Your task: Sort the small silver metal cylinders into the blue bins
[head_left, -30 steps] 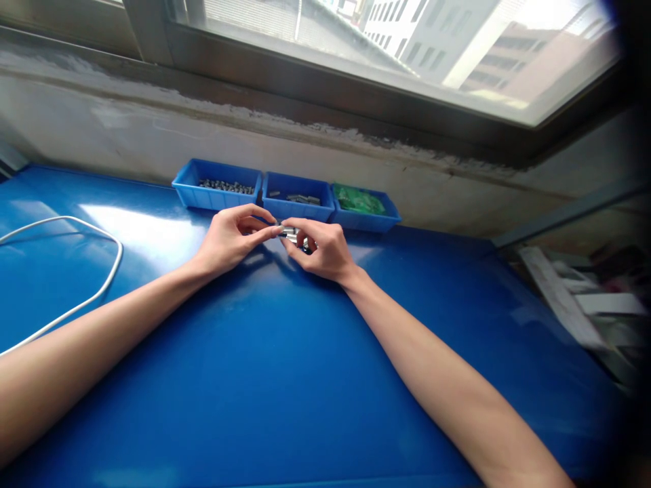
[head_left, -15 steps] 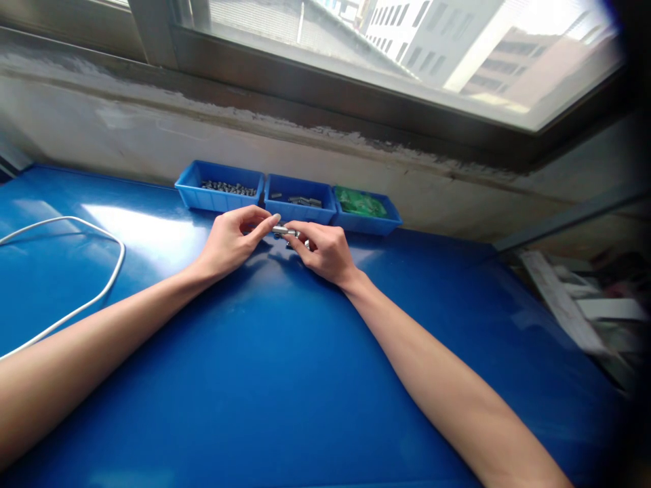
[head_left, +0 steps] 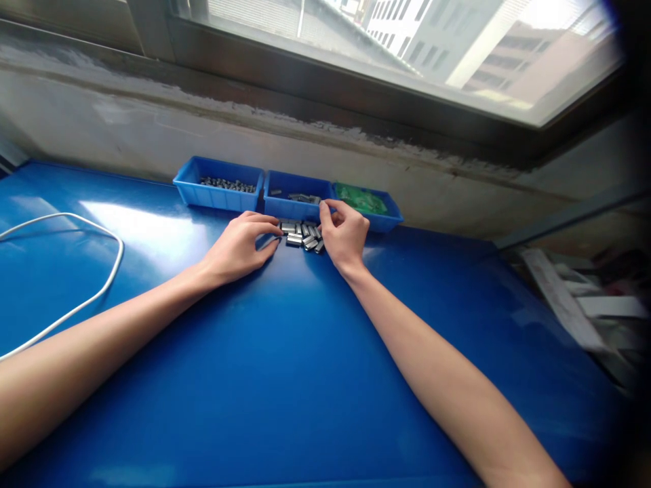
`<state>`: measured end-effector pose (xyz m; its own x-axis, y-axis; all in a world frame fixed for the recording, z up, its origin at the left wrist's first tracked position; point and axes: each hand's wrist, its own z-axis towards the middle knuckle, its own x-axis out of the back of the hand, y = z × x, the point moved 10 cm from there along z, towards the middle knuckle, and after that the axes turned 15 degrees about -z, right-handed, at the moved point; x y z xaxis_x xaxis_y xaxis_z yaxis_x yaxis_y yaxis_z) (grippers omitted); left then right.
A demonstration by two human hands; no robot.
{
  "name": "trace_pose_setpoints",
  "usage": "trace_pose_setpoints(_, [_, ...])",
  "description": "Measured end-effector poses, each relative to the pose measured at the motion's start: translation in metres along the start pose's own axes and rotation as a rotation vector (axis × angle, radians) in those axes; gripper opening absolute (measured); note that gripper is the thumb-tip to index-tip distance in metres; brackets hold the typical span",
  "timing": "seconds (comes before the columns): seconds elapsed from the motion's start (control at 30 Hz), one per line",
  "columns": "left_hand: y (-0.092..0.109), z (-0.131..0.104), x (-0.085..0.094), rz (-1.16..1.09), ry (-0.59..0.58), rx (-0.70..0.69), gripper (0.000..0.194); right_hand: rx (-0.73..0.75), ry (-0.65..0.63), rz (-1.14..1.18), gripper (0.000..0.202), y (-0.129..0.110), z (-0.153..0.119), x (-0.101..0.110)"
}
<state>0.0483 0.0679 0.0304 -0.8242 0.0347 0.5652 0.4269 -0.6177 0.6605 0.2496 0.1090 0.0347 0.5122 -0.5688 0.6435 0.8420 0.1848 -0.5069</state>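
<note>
Several small shiny metal pieces [head_left: 307,237] lie in a cluster on the blue table, in front of the middle blue bin [head_left: 289,208]. My left hand [head_left: 247,245] rests at the left side of the cluster, its fingers apart and its fingertips beside the nearest pieces. At the right of the cluster is my right hand [head_left: 344,232], raised near the front right corner of the middle bin. Its thumb and fingers are pinched together, and whatever they hold is too small to make out. More metal pieces lie inside the middle bin.
The left blue bin [head_left: 218,196] holds many small metal parts. Green items [head_left: 361,199] fill the right blue bin [head_left: 382,223]. A white cable [head_left: 118,261] curves over the left of the table [head_left: 254,393]. Behind the bins stand a wall and a window.
My hands have moved apart from the metal piece between them. The right hand went right and up toward the middle bin, the left opened, and the metal cluster is now uncovered.
</note>
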Motion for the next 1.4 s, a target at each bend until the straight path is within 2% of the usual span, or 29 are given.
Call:
trace_pose_setpoints(0.23, [0.001,-0.002,0.005,0.054,0.031,0.030,0.017,0.017,-0.019,0.043,0.032,-0.003,-0.001,-0.001])
trace_pose_setpoints(0.33, [0.006,-0.002,0.005,0.135,0.040,0.007,0.025,0.018,-0.021,0.064,0.030,-0.003,-0.001,-0.002])
trace_pose_setpoints(0.43, [0.011,-0.002,-0.005,0.207,-0.032,-0.038,0.035,0.016,-0.027,0.070,0.030,-0.003,-0.001,-0.003])
trace_pose_setpoints(0.57, [0.008,-0.003,-0.015,0.217,-0.113,-0.033,0.036,0.018,-0.021,0.083,0.029,-0.004,-0.001,-0.002])
trace_pose_setpoints(0.73, [0.006,-0.003,-0.006,0.218,-0.047,0.024,0.025,0.028,-0.020,0.108,0.026,-0.006,-0.001,-0.001])
trace_pose_setpoints(0.87, [0.006,-0.003,-0.003,0.260,-0.042,0.054,0.021,0.023,-0.027,0.115,0.025,-0.006,-0.001,0.000])
trace_pose_setpoints(1.0, [0.000,-0.002,-0.005,0.195,-0.060,0.056,0.022,0.017,-0.038,0.122,0.025,-0.007,-0.002,0.000])
trace_pose_setpoints(1.2, [-0.006,0.000,-0.010,0.060,-0.076,-0.018,0.023,0.014,-0.045,0.118,0.027,-0.007,-0.001,-0.001])
trace_pose_setpoints(1.4, [0.005,0.000,-0.004,0.084,-0.028,-0.082,0.021,0.016,-0.054,0.105,0.027,-0.007,-0.002,-0.001])
